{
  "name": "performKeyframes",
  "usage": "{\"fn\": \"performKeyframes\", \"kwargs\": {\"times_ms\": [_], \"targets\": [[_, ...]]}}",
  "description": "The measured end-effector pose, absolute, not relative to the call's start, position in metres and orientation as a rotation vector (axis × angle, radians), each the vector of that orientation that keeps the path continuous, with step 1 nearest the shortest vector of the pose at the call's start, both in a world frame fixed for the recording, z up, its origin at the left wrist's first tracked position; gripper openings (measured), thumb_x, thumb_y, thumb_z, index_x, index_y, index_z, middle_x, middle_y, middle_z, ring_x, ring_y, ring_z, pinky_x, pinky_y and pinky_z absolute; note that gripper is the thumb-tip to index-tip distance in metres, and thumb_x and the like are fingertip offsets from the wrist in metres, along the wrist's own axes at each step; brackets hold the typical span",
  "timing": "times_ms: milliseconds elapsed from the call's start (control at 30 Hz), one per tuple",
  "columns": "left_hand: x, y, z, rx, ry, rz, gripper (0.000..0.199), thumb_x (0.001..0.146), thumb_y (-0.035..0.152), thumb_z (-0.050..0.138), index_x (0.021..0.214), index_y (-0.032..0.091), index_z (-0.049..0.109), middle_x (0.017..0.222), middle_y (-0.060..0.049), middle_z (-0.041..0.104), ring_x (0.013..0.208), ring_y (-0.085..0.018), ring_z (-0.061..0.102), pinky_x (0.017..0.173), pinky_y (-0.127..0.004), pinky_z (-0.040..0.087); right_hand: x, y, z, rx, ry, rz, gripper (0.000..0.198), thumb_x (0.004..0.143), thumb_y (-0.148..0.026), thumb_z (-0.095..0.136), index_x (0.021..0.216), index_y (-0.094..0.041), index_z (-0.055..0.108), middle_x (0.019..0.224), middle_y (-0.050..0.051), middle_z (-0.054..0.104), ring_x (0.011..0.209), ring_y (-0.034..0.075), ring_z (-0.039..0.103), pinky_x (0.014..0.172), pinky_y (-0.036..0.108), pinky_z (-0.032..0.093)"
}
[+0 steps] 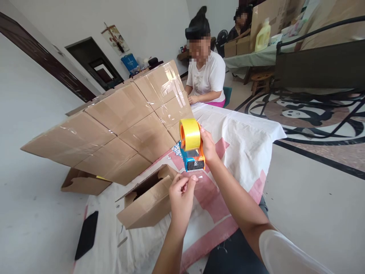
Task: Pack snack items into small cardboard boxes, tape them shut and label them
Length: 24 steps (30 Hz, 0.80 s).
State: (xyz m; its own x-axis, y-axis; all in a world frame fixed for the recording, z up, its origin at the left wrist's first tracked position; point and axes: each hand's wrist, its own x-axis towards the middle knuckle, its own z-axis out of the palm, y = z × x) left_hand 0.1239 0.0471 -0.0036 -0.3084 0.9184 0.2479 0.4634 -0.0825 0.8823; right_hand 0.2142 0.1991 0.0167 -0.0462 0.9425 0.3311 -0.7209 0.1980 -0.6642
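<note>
My right hand (208, 146) is wrapped round a tape dispenser (195, 160) with an orange and blue frame. A thick yellow roll of tape (191, 134) sits on it. Just below the dispenser's toothed edge, my left hand (182, 187) pinches a piece of clear tape (199, 176) between thumb and forefinger. Left of that hand stands an open cardboard box (148, 207), its top flap raised and its inside dark. I cannot tell whether the left hand touches the box.
Stacked, taped cardboard boxes (128, 121) form a wall across the table. A red-and-white cloth (242, 152) covers the tabletop. A black flat object (87, 236) lies at the left edge. Across the table sits a person in a white shirt (209, 74); another person is farther back.
</note>
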Motion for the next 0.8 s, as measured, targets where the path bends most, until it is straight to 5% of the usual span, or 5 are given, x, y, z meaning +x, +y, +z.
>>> {"fn": "performKeyframes", "kwargs": {"times_ms": [400,800], "targets": [[0.126,0.053,-0.011,1.436,1.784,1.488,0.038,0.085,0.053,0.068,0.066,0.021,0.076,0.066,0.000,0.052,0.065,-0.013,0.053,0.062,-0.026,0.039,0.211,0.197,0.013,-0.401,-0.782,1.455,0.039,0.083,-0.059,0.065,0.081,-0.021,0.064,0.070,0.002,0.067,0.078,0.023,0.069,0.062,0.029,0.055],[0.122,0.053,-0.020,1.481,1.786,1.546,0.043,0.085,0.055,0.066,0.062,0.020,0.073,0.064,0.000,0.053,0.065,-0.015,0.056,0.061,-0.025,0.044,0.201,0.195,0.012,-0.322,-0.718,1.560,0.043,0.080,-0.063,0.068,0.084,-0.020,0.064,0.064,-0.001,0.068,0.060,0.019,0.065,0.057,0.030,0.052]]}}
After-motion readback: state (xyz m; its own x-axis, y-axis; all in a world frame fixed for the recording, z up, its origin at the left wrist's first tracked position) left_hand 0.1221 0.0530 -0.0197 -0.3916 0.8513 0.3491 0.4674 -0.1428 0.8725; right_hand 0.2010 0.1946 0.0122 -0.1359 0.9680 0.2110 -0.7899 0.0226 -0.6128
